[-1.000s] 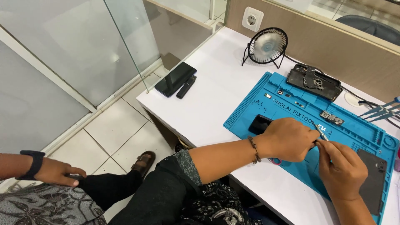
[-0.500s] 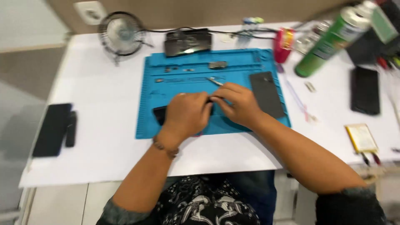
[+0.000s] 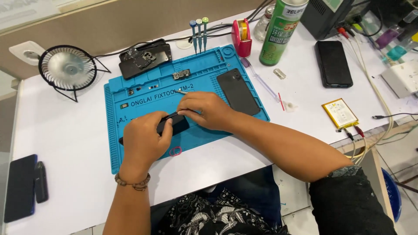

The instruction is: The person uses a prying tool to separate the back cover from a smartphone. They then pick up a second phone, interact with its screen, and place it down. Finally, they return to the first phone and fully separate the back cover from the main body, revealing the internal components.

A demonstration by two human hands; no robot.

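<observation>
A blue repair mat (image 3: 204,82) lies on the white table. My left hand (image 3: 141,141) presses down on a dark phone (image 3: 177,125) lying on the mat's near half and covers most of it. My right hand (image 3: 204,109) pinches thin metal tweezers (image 3: 170,115) whose tips rest on the phone's top face. A black phone back cover (image 3: 237,91) lies on the mat just right of my right hand. A small circuit board (image 3: 181,75) sits in the mat's far tray.
A small desk fan (image 3: 67,68) stands far left, an opened phone frame (image 3: 143,58) behind the mat. Screwdrivers (image 3: 198,32), a red tape dispenser (image 3: 241,38) and a green spray can (image 3: 278,30) stand at the back. A black phone (image 3: 333,63) and a yellow battery (image 3: 340,114) lie right; another phone (image 3: 19,187) near left.
The camera swung from a sideways look at the floor back over the table. Both hands stayed together on the dark phone on the mat.
</observation>
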